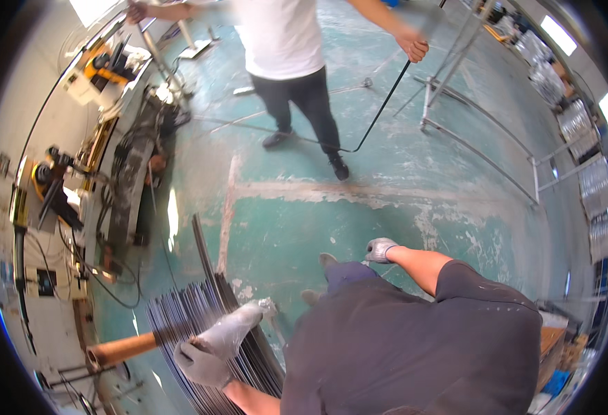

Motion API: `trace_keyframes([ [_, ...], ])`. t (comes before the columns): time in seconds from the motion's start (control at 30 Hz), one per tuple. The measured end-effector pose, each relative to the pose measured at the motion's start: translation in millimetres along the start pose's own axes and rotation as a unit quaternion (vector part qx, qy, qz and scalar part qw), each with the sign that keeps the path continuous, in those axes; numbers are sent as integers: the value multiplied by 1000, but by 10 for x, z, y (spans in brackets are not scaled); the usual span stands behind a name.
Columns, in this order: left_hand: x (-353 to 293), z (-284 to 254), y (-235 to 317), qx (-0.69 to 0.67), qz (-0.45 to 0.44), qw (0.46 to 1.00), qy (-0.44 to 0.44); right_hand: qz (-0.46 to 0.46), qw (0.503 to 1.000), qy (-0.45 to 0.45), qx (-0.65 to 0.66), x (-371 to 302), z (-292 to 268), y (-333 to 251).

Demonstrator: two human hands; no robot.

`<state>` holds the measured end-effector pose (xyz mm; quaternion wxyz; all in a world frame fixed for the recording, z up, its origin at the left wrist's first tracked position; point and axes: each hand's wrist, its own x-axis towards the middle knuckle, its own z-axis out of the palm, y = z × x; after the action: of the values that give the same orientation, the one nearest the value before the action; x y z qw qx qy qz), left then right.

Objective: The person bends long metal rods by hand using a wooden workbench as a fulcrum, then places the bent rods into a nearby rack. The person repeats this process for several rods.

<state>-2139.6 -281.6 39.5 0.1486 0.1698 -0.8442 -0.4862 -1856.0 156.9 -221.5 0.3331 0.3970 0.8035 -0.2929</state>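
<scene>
Bunched clear plastic film [231, 333] lies over a bundle of dark thin rods [179, 304] at the lower left. My left hand [204, 364], in a grey glove, is closed on the near end of this film. Beside it a brown tube [121, 351] points out to the left; whether it joins the film I cannot tell. My right hand [381, 250], also gloved, is curled closed in front of my body, above the green floor. Anything inside its fingers is hidden.
Across from me a person [283, 38] in a white top grips a bent black rod [383, 104]. A metal frame [480, 149] stands at the right, near stacked wrapped coils [598, 187]. Along the left runs a workbench with machines [127, 180] and hanging cables [121, 301].
</scene>
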Motion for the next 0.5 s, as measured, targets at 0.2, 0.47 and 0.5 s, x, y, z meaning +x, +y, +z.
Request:
trace_keyframes([
  [0.2, 100, -138, -221, 101, 41, 994, -28, -32, 998, 35, 47, -199, -26, -181],
  [0.47, -19, -274, 4, 107, 108, 981, -121, -61, 998, -6, -2, 54, 200, 77],
  [0.5, 80, -315, -98, 179, 152, 967, -96, -55, 998, 7, 6, 97, 308, 82],
])
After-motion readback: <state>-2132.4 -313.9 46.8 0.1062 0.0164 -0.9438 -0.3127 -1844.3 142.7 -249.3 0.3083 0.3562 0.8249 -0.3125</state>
